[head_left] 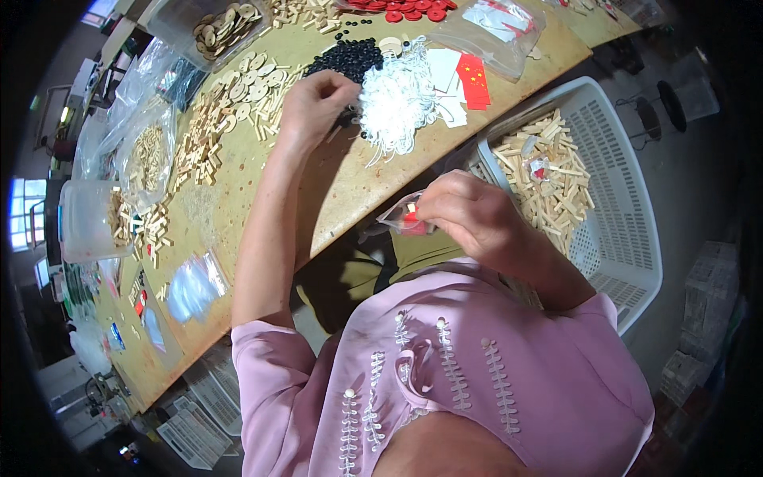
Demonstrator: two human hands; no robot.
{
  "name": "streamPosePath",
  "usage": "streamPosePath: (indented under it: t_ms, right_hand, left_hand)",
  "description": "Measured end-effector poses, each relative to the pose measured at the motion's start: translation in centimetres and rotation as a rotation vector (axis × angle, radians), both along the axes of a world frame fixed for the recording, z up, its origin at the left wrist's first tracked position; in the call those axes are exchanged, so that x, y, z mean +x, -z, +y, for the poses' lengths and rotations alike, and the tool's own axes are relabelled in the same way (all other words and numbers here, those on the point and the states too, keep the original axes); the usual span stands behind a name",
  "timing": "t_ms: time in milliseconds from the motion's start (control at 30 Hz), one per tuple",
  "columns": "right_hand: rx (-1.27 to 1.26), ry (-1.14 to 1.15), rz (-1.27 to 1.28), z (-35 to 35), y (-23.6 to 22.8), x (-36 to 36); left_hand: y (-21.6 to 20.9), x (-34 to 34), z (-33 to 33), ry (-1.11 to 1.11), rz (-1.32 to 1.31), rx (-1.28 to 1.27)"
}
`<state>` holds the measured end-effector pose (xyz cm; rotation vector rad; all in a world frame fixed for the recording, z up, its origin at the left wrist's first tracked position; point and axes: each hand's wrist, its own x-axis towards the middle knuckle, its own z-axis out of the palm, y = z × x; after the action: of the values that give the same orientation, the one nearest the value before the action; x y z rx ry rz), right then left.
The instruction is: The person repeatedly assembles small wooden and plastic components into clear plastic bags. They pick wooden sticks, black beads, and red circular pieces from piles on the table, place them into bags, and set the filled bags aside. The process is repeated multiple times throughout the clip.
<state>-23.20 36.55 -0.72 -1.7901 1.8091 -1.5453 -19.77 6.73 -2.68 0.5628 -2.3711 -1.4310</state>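
My left hand (318, 110) is at the edge of a pile of small black beads (350, 57), its fingers curled together. A few black pieces show at its fingertips, but what it grips is hidden. White string (399, 103) lies in a loose heap just right of it. Over my lap, past the table edge, my right hand (469, 211) pinches a small clear plastic bag (404, 219). Something red and a pale piece show inside the bag.
Right of me stands a white plastic basket (628, 199) with many wooden sticks (548, 183). On the table (350, 199) lie red flag papers (474, 83), wooden discs (253, 79), wooden pieces (203, 135), clear bags (197, 288) and a clear tub (83, 222). Red discs (413, 11) are farther back.
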Motion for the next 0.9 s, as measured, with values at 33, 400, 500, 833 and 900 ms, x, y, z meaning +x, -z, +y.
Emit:
streamPosePath:
  t_ms: [33, 400, 500, 833, 900]
  right_hand:
    - [0.005, 0.008, -0.002, 0.2, 0.2, -0.3]
    - [0.153, -0.016, -0.028, -1.2, -1.2, -0.6]
    - [0.185, -0.035, -0.024, -2.3, -1.9, -0.4]
    - [0.098, -0.205, -0.006, -5.7, -2.4, 1.4]
    - [0.132, -0.237, 0.036, -6.4, -3.0, 1.5]
  left_hand:
    - [-0.5, 0.3, 0.1, -0.046, 0.012, 0.013]
    - [-5.4, 8.1, -0.7, -0.136, 0.222, 0.176]
    - [-7.2, 10.2, 3.7, -0.089, 0.370, 0.154]
    - [-6.7, 15.9, 7.9, 0.226, 0.098, -0.597]
    - [-7.1, 16.2, 7.6, 0.223, 0.066, -0.583]
